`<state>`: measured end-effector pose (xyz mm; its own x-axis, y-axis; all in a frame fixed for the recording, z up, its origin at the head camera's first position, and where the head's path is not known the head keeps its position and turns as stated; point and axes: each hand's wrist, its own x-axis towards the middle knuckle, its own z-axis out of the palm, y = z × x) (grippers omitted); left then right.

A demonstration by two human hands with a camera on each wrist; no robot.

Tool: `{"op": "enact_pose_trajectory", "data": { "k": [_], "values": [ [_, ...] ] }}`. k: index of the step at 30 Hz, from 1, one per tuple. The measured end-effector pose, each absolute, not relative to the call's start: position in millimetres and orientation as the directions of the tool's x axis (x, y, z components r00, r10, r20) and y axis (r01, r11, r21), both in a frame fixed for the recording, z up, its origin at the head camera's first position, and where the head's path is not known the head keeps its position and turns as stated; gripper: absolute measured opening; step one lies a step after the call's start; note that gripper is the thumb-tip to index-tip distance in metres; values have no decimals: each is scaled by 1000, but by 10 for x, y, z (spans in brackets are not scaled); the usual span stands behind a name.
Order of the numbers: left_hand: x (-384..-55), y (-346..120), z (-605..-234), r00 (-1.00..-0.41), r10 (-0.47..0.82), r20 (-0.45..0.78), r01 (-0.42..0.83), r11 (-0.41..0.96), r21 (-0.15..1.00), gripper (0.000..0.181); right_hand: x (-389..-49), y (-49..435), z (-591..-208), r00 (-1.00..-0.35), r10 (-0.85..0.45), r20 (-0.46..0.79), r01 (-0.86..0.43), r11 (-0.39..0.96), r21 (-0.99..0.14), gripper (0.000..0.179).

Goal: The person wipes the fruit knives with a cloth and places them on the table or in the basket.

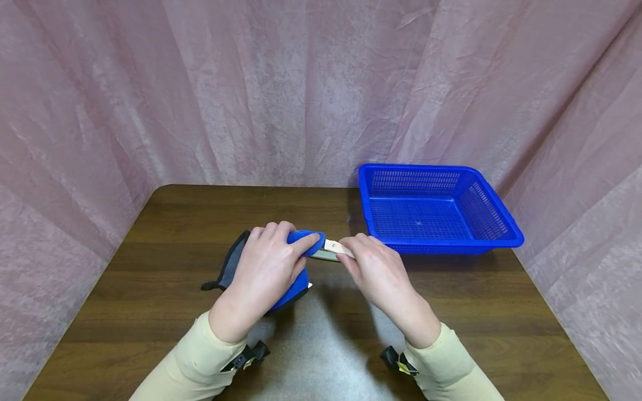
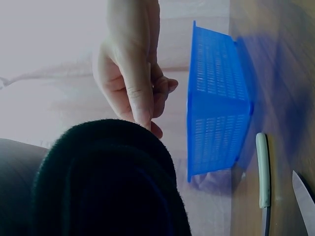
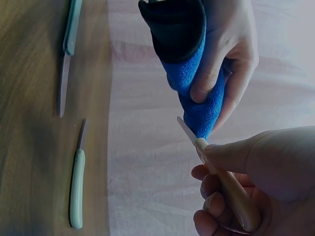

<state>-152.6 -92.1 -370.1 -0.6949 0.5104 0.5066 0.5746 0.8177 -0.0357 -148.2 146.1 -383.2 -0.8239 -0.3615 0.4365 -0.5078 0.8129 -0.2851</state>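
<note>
My left hand [image 1: 268, 256] grips a blue terry cloth [image 1: 293, 289] with black edging, a grey side and a black loop. The cloth is bunched in the fingers, its front end folded at a knife's blade. By its cream handle [image 3: 234, 196], my right hand [image 1: 378, 267] holds that knife, thumb along the handle top. Part of the blade [image 3: 186, 130] shows beside the cloth in the right wrist view; in the head view the cloth covers it. Below the hands, a knife with a pale green handle [image 3: 77, 191] lies on the table.
Another knife, with a darker green handle [image 3: 73, 27], lies on the wooden table [image 1: 165, 223]. At the back right stands a blue plastic basket [image 1: 443, 243] with perforated walls. A pink curtain [image 1: 281, 100] hangs behind the table and along its sides.
</note>
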Motion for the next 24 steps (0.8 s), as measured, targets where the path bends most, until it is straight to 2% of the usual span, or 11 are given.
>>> {"op": "enact_pose_trajectory", "data": {
  "k": [24],
  "values": [
    [-1688,-1078,-3766,-752,441,490,510,860,7,41,-1523,1475,-3885,-827,-353,438,-501,815,-290,14]
  ]
}}
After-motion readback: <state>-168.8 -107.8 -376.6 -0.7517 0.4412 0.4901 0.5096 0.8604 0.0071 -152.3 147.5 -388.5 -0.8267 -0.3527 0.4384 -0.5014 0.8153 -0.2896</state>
